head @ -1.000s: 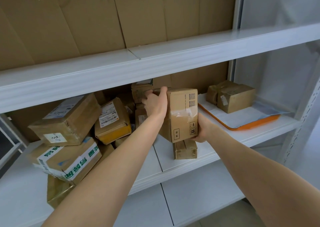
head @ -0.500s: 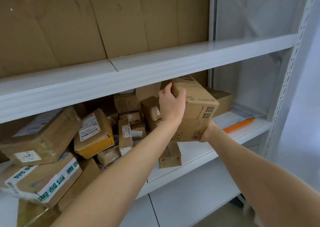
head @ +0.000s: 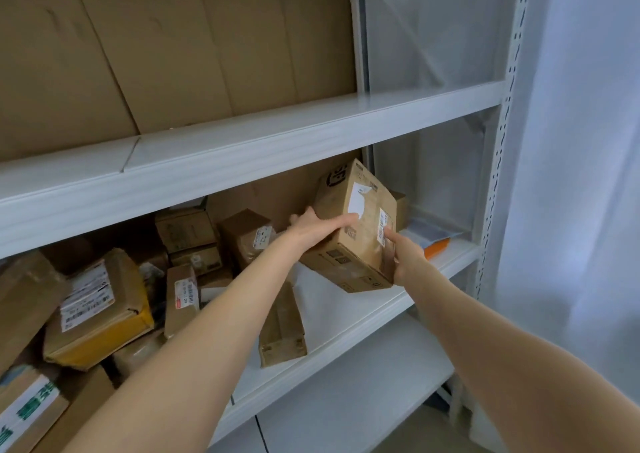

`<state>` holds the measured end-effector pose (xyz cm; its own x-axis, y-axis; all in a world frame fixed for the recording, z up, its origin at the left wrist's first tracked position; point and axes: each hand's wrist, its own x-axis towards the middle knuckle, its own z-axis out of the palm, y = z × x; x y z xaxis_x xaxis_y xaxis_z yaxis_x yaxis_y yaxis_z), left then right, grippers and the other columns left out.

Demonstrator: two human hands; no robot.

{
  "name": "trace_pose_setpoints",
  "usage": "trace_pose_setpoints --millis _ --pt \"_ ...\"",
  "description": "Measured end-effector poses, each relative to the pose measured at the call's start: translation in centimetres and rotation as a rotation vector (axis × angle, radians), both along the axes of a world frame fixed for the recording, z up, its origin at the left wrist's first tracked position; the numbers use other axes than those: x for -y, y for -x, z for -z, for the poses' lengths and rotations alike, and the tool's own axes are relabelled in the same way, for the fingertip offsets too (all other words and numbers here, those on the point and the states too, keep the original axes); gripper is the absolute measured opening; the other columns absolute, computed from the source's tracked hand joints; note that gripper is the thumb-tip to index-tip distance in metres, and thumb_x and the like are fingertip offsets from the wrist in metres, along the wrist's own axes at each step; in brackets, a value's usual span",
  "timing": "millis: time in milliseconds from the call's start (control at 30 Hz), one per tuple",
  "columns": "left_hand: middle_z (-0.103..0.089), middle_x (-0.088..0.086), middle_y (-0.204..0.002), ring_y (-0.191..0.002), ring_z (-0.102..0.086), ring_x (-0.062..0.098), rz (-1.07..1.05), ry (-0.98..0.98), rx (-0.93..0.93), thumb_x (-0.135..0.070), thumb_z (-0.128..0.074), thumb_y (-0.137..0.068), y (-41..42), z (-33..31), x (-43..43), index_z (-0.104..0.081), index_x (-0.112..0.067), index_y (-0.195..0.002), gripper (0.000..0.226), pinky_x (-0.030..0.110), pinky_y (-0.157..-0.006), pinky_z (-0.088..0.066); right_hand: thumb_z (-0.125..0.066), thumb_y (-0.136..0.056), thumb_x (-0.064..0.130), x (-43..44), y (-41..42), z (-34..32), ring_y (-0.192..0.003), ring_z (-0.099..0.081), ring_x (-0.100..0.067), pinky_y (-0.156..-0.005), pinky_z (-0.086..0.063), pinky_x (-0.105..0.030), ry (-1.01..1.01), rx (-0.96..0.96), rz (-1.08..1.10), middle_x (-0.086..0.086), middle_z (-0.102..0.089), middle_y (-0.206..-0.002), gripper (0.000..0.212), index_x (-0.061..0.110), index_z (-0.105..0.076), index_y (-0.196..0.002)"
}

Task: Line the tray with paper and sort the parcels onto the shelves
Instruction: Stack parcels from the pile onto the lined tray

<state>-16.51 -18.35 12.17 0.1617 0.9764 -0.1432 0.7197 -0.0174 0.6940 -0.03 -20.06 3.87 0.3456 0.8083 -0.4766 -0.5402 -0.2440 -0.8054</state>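
At the lower left of the frame a heap of parcels (head: 104, 300) lies jumbled on the middle shelf (head: 346, 317), a yellow-edged one foremost and smaller cartons behind. Toward the centre a narrow box (head: 282, 328) lies on the bare shelf board. Just right of centre, both hands hold one brown carton (head: 353, 231) tilted in the air above that shelf: the left hand (head: 320, 227) lies flat across its top with fingers extended, and the right hand (head: 407, 257) is closed round its near lower corner. At the right, the orange tray (head: 437, 247) shows only an edge, with pale paper (head: 429, 231) on it and another box (head: 401, 208) behind the carton. The sorting step appears to be in hand. The next move calls for carrying the carton rightward and setting it flat, clear of the shelf above.
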Motion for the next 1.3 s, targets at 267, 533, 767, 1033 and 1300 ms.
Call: trace_pose_setpoints --millis 267,533,767,1033,1300 --pt "-0.062 0.005 -0.119 -0.102 -0.061 0.022 0.001 0.144 0.360 -0.045 -0.076 -0.071 -3.2 1.6 -2.0 -0.038 -0.022 -0.142 0.083 0.033 -0.072 -0.054 -0.066 -0.091 0.030 -0.6 -4.9 -0.1 -0.100 -0.062 -0.022 -0.079 -0.055 -0.037 -0.053 0.037 0.034 -0.002 -0.064 -0.110 0.028 0.025 -0.059 -0.117" --pt "-0.075 0.005 -0.081 -0.089 -0.068 0.024 -0.160 0.267 0.638 -0.050 -0.066 -0.072 -5.5 1.2 -4.5 -0.068 -0.021 -0.091 0.035 0.043 -0.084 -0.054 -0.067 -0.074 0.063 -1.3 -9.0 0.2 -0.113 -0.057 -0.041 -0.100 -0.041 -0.061 -0.131 -0.158 -0.292 -0.017 -0.065 -0.120 0.063 0.024 -0.057 -0.122" --pt "-0.065 0.006 -0.114 -0.108 -0.058 0.025 -0.256 0.191 0.837 -0.050 -0.060 -0.084 -7.7 1.5 -8.4 -0.058 -0.019 -0.125 0.051 0.038 -0.091 -0.045 -0.076 -0.069 0.059 -4.4 -10.0 -0.9 -0.107 -0.060 -0.036 -0.091 -0.050 -0.054 -0.177 -0.143 -0.090 -0.016 -0.064 -0.116 0.076 0.018 -0.052 -0.128" --pt "-0.048 0.012 -0.137 -0.118 -0.048 0.025 -0.224 0.234 0.745 -0.049 -0.071 -0.077 -8.7 2.5 -14.2 -0.043 -0.019 -0.138 0.073 0.038 -0.086 -0.042 -0.079 -0.070 0.046 -9.7 -12.3 -1.2 -0.102 -0.064 -0.032 -0.090 -0.051 -0.056 -0.164 -0.025 0.234 -0.013 -0.064 -0.115 0.081 0.017 -0.040 -0.136" --pt "-0.055 0.010 -0.131 -0.117 -0.053 0.033 -0.052 0.442 0.765 -0.065 -0.069 -0.069 -13.2 5.5 -16.2 -0.035 -0.028 -0.139 0.087 0.055 -0.086 -0.047 -0.065 -0.081 0.046 -12.1 -11.7 1.9 -0.116 -0.053 -0.038 -0.106 -0.038 -0.056 -0.241 -0.245 -0.027 -0.019 -0.057 -0.121 0.063 0.014 -0.044 -0.132"
